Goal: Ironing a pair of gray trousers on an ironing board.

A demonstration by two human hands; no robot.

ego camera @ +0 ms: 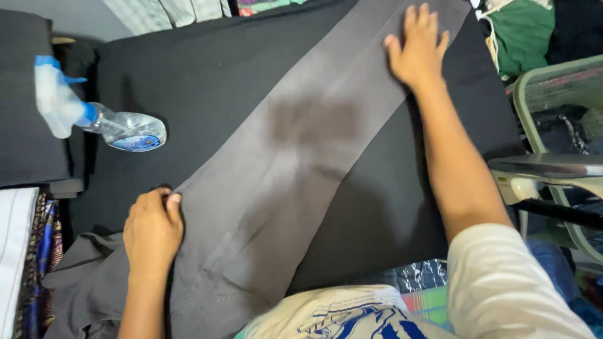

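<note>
The left hand (152, 229) is curled loosely, fingers bent, pinching the near-left edge of a pair of grey trousers (282, 182) close to the near-left corner of the black worktop (207, 69). Its knuckles face up and the forearm runs straight down out of the picture. The right hand (418, 47) is spread open, palm down and fingers splayed, pressing flat on the trouser leg near the far edge of the worktop. That arm is stretched out long across the right side of the cloth, with a white sleeve (509, 289) at the shoulder.

The trousers lie diagonally across the worktop, waist end bunched at the near-left corner and the leg running toward the far-right corner. A darker damp patch (314, 122) shows about midway along the leg, between the two hands.

On the left side of the worktop, well apart from both hands, a clear spray bottle (100, 119) with a blue and white trigger head lies on its side. Off the right edge, an iron (546, 172) rests on a pale green stand.
</note>
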